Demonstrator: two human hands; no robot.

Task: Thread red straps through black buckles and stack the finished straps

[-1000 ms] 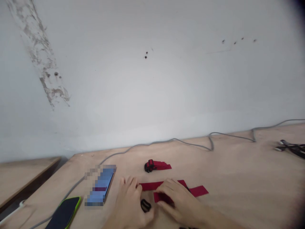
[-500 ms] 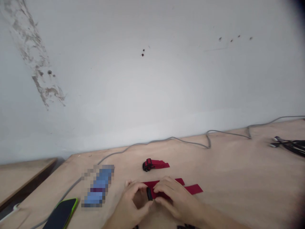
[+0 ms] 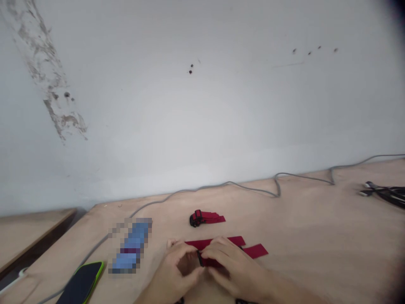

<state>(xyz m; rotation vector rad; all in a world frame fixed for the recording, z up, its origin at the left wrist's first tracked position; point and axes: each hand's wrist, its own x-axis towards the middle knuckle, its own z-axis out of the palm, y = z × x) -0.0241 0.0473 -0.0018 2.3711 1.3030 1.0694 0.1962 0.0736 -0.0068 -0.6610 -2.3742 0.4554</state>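
A red webbing strap (image 3: 255, 251) lies across the table in front of me, its flat ends reaching out to the right past my fingers. At its left end is a small black buckle (image 3: 200, 258), gripped at its edge between thumb and fingers of my left hand (image 3: 179, 266). My right hand (image 3: 232, 265) is closed over the strap just right of the buckle and hides its middle. Behind both hands a second red strap (image 3: 212, 217) lies bundled, with a black buckle (image 3: 195, 218) at its left end.
To the left lie a phone (image 3: 82, 282) in a green case and a pixelated blue item (image 3: 134, 247). A grey cable (image 3: 205, 187) runs along the wall. Black cables (image 3: 387, 194) are coiled at the right. The wooden table (image 3: 316, 228) ends at a gap on the left.
The black buckle has turned slightly and shifted a little right between my hands. My right fingers have moved slightly left, closer to it. The other things stay in place.
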